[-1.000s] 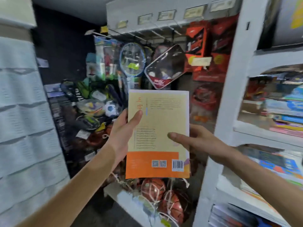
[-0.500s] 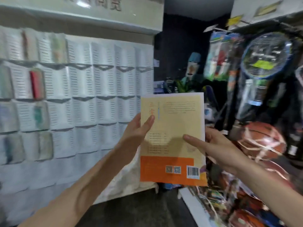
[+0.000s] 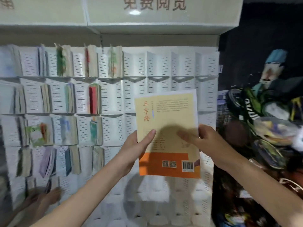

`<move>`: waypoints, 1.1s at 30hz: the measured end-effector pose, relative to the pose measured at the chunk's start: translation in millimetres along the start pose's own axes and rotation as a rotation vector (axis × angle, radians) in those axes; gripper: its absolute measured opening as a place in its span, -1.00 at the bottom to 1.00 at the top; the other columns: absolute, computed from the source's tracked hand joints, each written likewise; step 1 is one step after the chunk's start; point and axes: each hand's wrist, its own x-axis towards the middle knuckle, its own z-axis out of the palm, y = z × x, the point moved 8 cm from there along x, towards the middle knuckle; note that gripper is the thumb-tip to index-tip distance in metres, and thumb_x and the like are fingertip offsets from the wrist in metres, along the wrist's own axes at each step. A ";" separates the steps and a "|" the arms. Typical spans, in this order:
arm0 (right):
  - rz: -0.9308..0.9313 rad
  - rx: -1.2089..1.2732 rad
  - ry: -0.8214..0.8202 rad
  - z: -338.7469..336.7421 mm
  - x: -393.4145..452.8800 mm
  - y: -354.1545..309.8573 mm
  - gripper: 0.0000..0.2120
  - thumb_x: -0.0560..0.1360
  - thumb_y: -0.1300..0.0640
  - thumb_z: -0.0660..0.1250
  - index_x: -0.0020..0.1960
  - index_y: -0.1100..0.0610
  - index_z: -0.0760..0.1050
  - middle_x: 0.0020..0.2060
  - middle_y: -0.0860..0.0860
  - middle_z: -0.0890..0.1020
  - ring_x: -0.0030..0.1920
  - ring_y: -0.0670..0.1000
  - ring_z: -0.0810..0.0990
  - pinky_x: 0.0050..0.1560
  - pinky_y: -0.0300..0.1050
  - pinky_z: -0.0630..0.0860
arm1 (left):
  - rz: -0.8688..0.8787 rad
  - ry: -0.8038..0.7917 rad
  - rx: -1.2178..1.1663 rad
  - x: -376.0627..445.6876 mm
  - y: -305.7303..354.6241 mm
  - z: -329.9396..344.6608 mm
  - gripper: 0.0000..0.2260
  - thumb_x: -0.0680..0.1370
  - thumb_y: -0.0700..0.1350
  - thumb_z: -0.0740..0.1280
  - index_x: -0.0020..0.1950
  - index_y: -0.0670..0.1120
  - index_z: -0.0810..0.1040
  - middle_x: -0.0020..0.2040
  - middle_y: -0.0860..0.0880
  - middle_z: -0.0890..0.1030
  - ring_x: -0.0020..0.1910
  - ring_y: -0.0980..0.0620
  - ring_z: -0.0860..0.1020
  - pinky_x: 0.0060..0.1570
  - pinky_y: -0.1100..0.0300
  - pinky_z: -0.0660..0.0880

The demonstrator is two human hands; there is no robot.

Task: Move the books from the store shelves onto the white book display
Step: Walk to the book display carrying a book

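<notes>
I hold a thin book (image 3: 167, 115) upright, its back cover cream above an orange band with a barcode, facing me. My left hand (image 3: 136, 145) grips its left edge, thumb on the cover. My right hand (image 3: 203, 140) grips its right edge, with blurred fingers across the cover. Behind the book stands the white book display (image 3: 183, 66), a wall of slotted white pockets. Several pockets on its left half hold books (image 3: 94, 99) standing edge-on. The pockets directly behind and to the right of my book look empty.
A white sign panel (image 3: 157, 12) with grey characters tops the display. Dark shelves of sports goods, bags and balls (image 3: 265, 128) crowd the right side. Another person's hand (image 3: 47, 199) shows blurred at the lower left by the display.
My view has swung left from the store shelves and sports goods to face the white display squarely. The book stays in both hands and is now closer to the display.
</notes>
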 end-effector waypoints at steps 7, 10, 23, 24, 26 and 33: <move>0.001 -0.032 -0.068 88.2 131.4 4.1 -0.75 0.48 -0.02 0.47 0.05 0.12 0.62 -0.07 0.06 0.74 -0.08 0.07 0.74 -0.08 0.08 0.69 | 0.143 0.004 -0.057 98.1 -14.2 -111.0 -0.68 0.63 0.06 0.31 0.35 0.02 0.55 0.20 0.03 0.69 0.19 0.04 0.65 0.18 0.07 0.58; -0.014 -0.050 -0.065 114.9 176.7 0.0 -0.81 0.49 0.05 0.47 0.08 0.10 0.66 -0.06 0.04 0.75 -0.08 0.03 0.74 -0.13 -0.10 0.68 | 0.151 -0.011 -0.024 141.9 -20.8 -150.1 -0.70 0.62 0.08 0.31 0.28 -0.03 0.59 0.09 -0.04 0.71 0.09 -0.05 0.68 -0.02 0.08 0.64; 0.003 -0.131 -0.065 131.5 338.7 37.6 -0.80 0.54 0.02 0.43 0.13 0.07 0.63 -0.02 -0.06 0.75 0.02 -0.07 0.72 0.09 -0.09 0.65 | 0.240 0.013 -0.055 323.6 -26.8 -214.4 -0.94 0.58 -0.06 0.39 -0.08 0.03 0.54 -0.20 0.08 0.71 -0.16 0.05 0.71 -0.26 0.19 0.60; -0.003 -0.130 -0.063 127.2 353.1 43.5 -0.80 0.54 0.03 0.43 0.12 0.07 0.64 -0.02 -0.06 0.75 0.02 -0.07 0.72 0.11 -0.08 0.65 | 0.251 0.011 -0.058 338.2 -26.5 -213.7 -0.93 0.58 -0.07 0.39 -0.09 0.03 0.54 -0.21 0.09 0.71 -0.16 0.07 0.71 -0.26 0.21 0.60; -0.014 -0.161 -0.058 118.0 385.4 56.7 -0.80 0.53 -0.01 0.43 0.12 0.02 0.64 -0.01 -0.10 0.74 0.02 -0.08 0.71 0.15 -0.06 0.63 | 0.271 -0.009 -0.045 370.1 -29.0 -209.6 -0.97 0.58 -0.09 0.39 0.01 0.01 0.59 -0.10 0.03 0.73 -0.08 0.01 0.71 -0.20 0.16 0.62; -0.060 -0.193 -0.156 96.2 494.0 96.0 -0.72 0.51 -0.01 0.46 0.20 0.01 0.64 0.00 -0.02 0.74 -0.02 0.02 0.73 0.06 0.08 0.67 | 0.332 0.021 0.021 472.6 -11.2 -191.8 -0.78 0.63 -0.06 0.34 0.28 0.02 0.58 0.10 0.00 0.72 0.06 -0.01 0.70 0.01 0.02 0.67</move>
